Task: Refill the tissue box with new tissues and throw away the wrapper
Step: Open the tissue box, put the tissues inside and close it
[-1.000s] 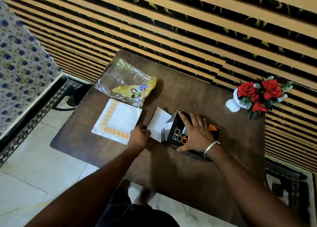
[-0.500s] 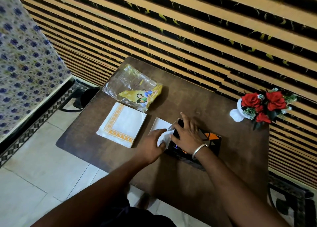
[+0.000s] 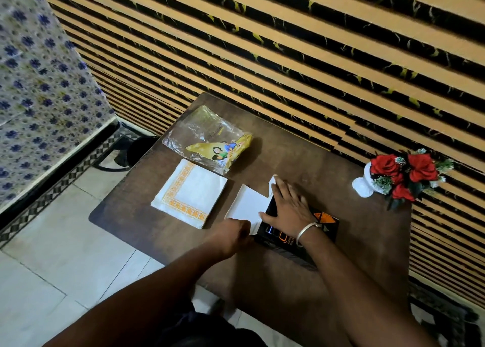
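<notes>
A black tissue box point(image 3: 325, 222) with orange marks lies on the brown table point(image 3: 328, 281), its white end flaps point(image 3: 248, 205) folded open to the left. My right hand point(image 3: 288, 205) rests flat on top of the box and presses it down. My left hand point(image 3: 231, 232) is at the box's near-left corner, fingers closed by the lower flap; what they hold is hidden. A stack of white tissues point(image 3: 191, 192) with an orange border lies left of the box. The clear and yellow plastic wrapper point(image 3: 210, 139) lies behind the tissues.
A small white vase with red roses point(image 3: 404, 173) stands at the table's right rear. A striped wall runs right behind the table. A dark bin point(image 3: 139, 150) sits on the floor beyond the table's left side, next to patterned cloth.
My left hand slid from the flaps down to the box's near-left corner. The flaps lie spread open again. My right hand stayed on the box.
</notes>
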`<state>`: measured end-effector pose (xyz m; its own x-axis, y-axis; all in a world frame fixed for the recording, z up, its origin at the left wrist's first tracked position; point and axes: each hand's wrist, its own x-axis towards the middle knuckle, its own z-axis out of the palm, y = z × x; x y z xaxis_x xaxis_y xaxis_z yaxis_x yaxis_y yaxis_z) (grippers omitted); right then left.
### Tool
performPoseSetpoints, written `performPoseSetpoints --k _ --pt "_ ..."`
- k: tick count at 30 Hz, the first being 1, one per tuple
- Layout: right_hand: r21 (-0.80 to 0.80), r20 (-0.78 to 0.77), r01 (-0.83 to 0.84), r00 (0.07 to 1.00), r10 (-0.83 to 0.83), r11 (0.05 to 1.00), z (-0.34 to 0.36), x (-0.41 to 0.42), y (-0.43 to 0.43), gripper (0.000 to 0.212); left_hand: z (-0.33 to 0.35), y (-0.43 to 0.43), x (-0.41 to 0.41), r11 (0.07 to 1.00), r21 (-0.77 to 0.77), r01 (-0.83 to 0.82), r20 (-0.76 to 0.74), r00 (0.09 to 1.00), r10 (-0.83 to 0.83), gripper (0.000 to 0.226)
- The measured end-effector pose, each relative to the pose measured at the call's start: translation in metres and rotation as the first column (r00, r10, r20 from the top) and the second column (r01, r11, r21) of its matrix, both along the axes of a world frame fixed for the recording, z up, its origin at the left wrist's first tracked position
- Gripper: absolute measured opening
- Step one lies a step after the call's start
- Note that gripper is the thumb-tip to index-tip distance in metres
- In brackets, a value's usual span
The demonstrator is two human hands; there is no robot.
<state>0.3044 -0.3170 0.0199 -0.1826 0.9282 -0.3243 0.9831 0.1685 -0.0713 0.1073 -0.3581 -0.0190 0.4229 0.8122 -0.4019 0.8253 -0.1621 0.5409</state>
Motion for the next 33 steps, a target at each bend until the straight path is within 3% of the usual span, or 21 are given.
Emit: performPoseSetpoints --k 8,14,19,25,30,33 --pt "0.021 0.046 0.020 0.999 -0.021 1.000 0.002 0.008 -0.009 0.119 -0.002 -0.006 0.000 0.975 0.004 -0.224 0.065 0.973 0.223 0.023" --pt "0.020 0.045 0.023 0.999 -0.024 1.000 -0.005 0.019 -0.022 0.127 0.000 -0.009 0.001 0.963 -0.019 -0.268 0.106 0.957 0.269 0.025" --pt "0.032 0.151 0.053 0.987 -0.057 0.998 0.008 0.033 -0.016 0.114 -0.001 -0.009 0.005 0.934 -0.038 -0.356 0.140 0.923 0.357 0.035" --pt "-0.178 -0.190 0.315 0.919 -0.347 0.932 0.007 0.021 -0.022 0.095 -0.004 -0.010 0.011 0.922 -0.029 -0.385 0.123 0.914 0.386 0.035" --pt "-0.248 -0.064 0.345 0.927 -0.370 0.905 0.015 -0.009 -0.029 0.149 -0.002 -0.011 0.012 0.912 -0.079 -0.402 0.146 0.900 0.410 0.036" --pt "-0.257 -0.031 0.337 0.934 -0.356 0.906 0.015 -0.016 -0.031 0.163 -0.003 -0.014 0.008 0.905 -0.181 -0.384 0.194 0.888 0.416 0.038"
